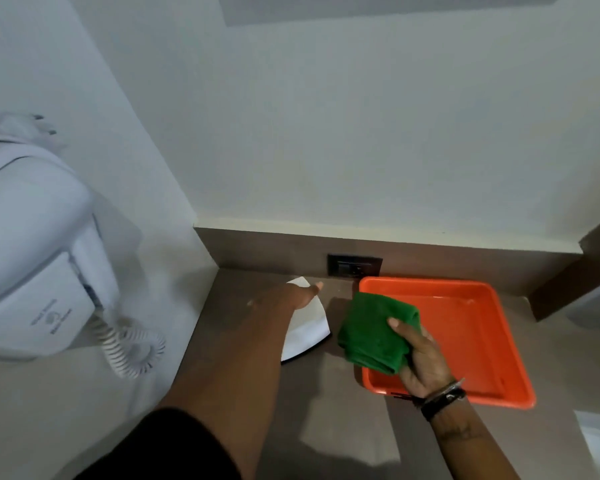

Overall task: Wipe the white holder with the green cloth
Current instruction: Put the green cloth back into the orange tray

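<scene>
Head view, only one cam.

Left hand [300, 296] lies flat with fingers spread on the white holder [309, 323], not gripping anything; looks like it's pinning it. The holder sits on the brown table [326, 427], back-left, close to the corner where the side wall meets the back ledge. The forearm covers its left part, so its full outline can't be seen.

Right hand [420, 358] is closed around the folded green cloth [374, 330], thumb on top. The cloth hangs over the near-left rim of the orange tray [482, 323], just right of the holder and not touching it.

Risks, my read:
- The holder looks thin and light. Wiping hard toward the wall could skid it out from under the palm.
- The left hand covers much of the top, so that patch gets missed unless the hand shifts.
- The cloth edge could catch the tray rim on the way across and drag the tray.
- The wall socket [354, 265] sits just behind the holder. If the cloth is damp, keep it off that.

Room:
- Tight to the left and back (wall, ledge).
- The tray boxes in the right side.
- The open table is toward the person, so wipe strokes are best pulled that way.
- The wall-mounted dryer [32, 244] and its coiled cord [132, 348] hang to the left, apart from the holder and clear of the work.
</scene>
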A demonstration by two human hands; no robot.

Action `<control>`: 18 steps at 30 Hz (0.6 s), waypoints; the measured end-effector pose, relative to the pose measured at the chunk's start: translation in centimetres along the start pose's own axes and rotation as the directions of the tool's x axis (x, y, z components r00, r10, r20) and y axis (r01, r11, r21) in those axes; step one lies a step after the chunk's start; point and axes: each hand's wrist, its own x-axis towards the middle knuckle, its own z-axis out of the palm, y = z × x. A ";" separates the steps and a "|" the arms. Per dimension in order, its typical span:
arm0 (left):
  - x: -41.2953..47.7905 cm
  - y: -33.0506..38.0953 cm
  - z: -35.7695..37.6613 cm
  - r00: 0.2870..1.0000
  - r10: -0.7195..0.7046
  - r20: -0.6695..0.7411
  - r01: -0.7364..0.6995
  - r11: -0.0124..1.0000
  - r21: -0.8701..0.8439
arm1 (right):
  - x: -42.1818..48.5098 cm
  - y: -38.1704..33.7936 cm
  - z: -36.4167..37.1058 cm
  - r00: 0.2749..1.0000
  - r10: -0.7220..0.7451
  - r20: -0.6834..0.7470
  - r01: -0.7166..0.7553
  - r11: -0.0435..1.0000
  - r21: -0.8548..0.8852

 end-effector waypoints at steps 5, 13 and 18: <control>0.5 0.5 0.8 0.994 -0.095 -0.058 0.094 0.995 -0.026 | 0.5 -2.6 -2.9 0.994 -0.006 -0.112 -0.013 0.986 -0.167; 1.2 -0.8 2.2 0.902 0.169 -0.398 -0.151 0.985 0.077 | 4.8 -4.9 -7.0 0.952 0.068 -0.297 -0.151 0.952 -0.267; 2.8 -2.6 -1.4 0.796 0.605 -0.021 -0.438 0.600 0.669 | 7.7 -4.1 -8.0 0.905 0.189 -0.380 -0.320 0.892 -0.318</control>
